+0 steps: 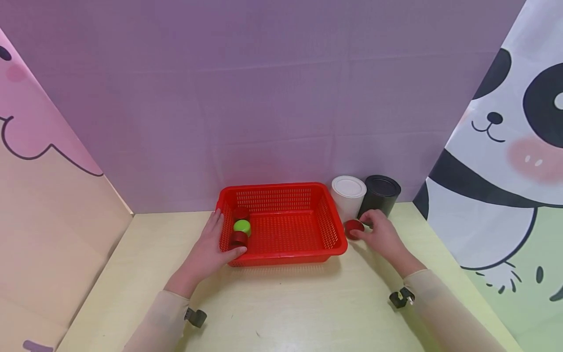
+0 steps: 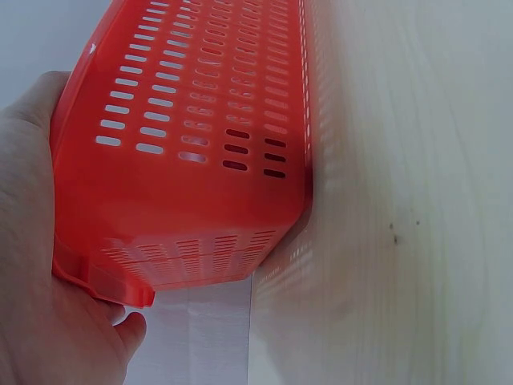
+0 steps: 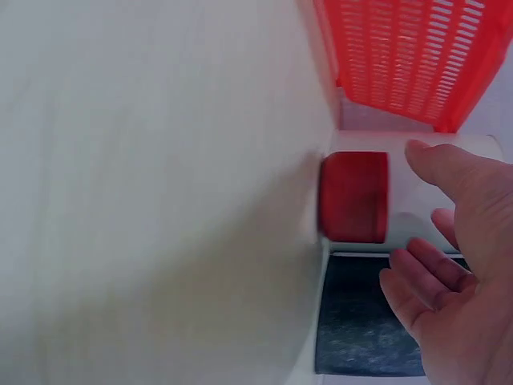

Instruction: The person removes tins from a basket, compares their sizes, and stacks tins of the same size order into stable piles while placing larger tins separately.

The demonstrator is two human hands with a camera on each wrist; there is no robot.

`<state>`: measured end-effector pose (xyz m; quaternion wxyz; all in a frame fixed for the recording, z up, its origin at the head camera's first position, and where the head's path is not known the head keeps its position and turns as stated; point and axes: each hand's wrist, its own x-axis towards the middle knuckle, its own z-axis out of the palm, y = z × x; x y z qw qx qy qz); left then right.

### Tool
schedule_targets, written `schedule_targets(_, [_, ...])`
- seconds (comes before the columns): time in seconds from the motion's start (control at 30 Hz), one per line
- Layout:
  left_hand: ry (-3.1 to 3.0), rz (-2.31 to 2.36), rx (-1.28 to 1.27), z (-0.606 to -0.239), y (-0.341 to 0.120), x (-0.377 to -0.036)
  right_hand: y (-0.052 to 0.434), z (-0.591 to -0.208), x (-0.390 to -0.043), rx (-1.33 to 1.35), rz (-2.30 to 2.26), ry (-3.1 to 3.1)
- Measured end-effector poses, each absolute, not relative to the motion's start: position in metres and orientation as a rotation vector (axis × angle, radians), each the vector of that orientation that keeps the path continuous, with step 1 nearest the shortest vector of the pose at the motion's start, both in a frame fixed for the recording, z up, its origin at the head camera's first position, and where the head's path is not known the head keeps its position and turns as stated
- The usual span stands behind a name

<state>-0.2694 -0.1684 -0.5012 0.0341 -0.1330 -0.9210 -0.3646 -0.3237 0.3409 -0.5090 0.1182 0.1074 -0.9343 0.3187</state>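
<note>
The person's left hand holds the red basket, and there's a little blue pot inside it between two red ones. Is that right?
Not quite. The little pot between the two red ones in the red basket is green, not blue; the head view shows it. The rest is right: the left hand does hold the basket's left end.

Head view: bright, even, diffuse lighting with no glare. A soft shadow lies on the table (image 1: 281, 303) at 6 o'clock of the red basket (image 1: 281, 222), and fainter ones under both forearms. Focus is sharp at centre; straight lines bow slightly toward the frame edges, a wide-angle effect. Left wrist view: the basket wall (image 2: 192, 144) is crisp, while the table surface looks overexposed and washed out. Right wrist view: soft throughout, with the red cap (image 3: 354, 196) blurred and the table pale.
</note>
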Motion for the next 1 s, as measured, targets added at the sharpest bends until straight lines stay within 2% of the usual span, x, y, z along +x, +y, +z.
schedule_targets(0.6, [-2.826,-1.145,-0.403,-0.502,-0.169,-0.270,0.298,-0.449,-0.317,0.407,1.045,-2.588])
schedule_targets(1.0, [-2.895,-1.035,-0.390,-0.498,-0.168,-0.268,0.260,-0.430,-0.323,0.560,1.158,-2.642])
